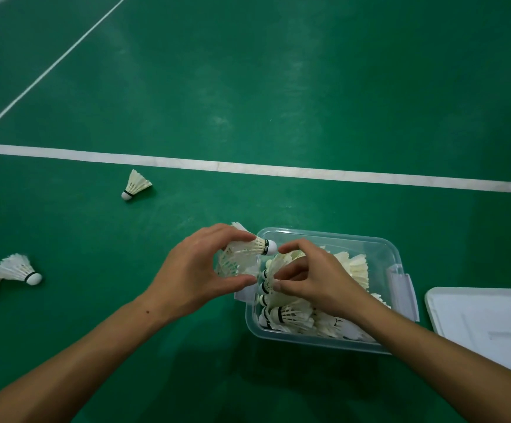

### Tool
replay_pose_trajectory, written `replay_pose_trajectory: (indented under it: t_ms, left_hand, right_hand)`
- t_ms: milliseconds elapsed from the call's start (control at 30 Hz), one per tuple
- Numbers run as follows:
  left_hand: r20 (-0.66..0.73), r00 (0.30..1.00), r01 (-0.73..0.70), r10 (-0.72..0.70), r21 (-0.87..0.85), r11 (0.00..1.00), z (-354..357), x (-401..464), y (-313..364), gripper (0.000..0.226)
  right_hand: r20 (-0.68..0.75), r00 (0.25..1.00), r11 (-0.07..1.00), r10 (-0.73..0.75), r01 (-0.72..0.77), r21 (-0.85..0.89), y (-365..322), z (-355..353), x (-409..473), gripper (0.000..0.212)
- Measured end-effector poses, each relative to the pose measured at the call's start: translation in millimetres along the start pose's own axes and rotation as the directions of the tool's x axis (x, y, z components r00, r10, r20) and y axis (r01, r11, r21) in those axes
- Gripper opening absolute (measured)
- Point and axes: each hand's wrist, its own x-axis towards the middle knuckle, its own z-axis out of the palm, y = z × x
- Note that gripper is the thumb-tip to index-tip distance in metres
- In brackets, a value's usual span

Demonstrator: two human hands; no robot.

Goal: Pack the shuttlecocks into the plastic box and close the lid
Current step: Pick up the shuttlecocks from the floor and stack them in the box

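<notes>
Head view: left hand (199, 270) grips a shuttlecock (248, 248) at the rim of the plastic box (400, 270); right hand (315, 279) pinches one inside the box.
Risk: brittle feather skirts crush if jammed; light cork-tipped cones roll off. Three shuttlecocks (136, 184) lie on smooth green floor; flat white lid (486, 319) off, right of box.
</notes>
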Motion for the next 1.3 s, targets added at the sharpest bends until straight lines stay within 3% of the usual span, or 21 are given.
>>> replay_pose_trajectory:
  t_ms: [133,300,400,533,700,1133,1233,1300]
  left_hand:
    - [0.077,0.996,-0.051,0.048,0.039,0.998,-4,9,0,0.057]
    - [0.269,0.952,-0.178,0.145,0.103,0.979,-13,34,6,0.054]
    - [0.385,0.905,-0.233,0.179,0.099,0.967,-17,51,11,0.054]
    - [0.455,0.861,-0.282,0.226,0.058,0.958,-17,63,15,0.055]
    - [0.453,0.859,-0.261,0.239,-0.015,0.965,-11,64,16,0.055]
    - [0.371,0.899,-0.195,0.233,-0.136,0.971,-1,58,26,0.051]
    - [0.285,0.941,-0.154,0.182,-0.117,0.981,-5,53,23,0.064]
    - [0.215,0.966,-0.119,0.145,-0.133,0.984,-9,49,18,0.072]
  right_hand:
    - [-0.07,0.997,1.0,-0.026,0.026,0.004,-3,-17,-6,0.052]
    - [-0.125,0.983,0.99,-0.137,0.135,-0.03,-19,-46,-6,0.046]
    - [-0.08,0.969,0.97,-0.235,0.228,-0.082,-27,-55,0,0.049]
    - [0.086,0.958,0.956,-0.273,0.28,-0.084,-30,-55,7,0.061]
    - [0.152,0.957,0.968,-0.247,0.251,-0.008,-23,-57,9,0.062]
    - [0.217,0.944,0.96,-0.248,0.269,-0.073,-9,-62,2,0.042]
    - [0.184,0.946,0.948,-0.268,0.293,-0.124,-5,-69,-9,0.025]
    - [0.08,0.953,0.941,-0.291,0.301,-0.158,1,-76,-19,0.013]
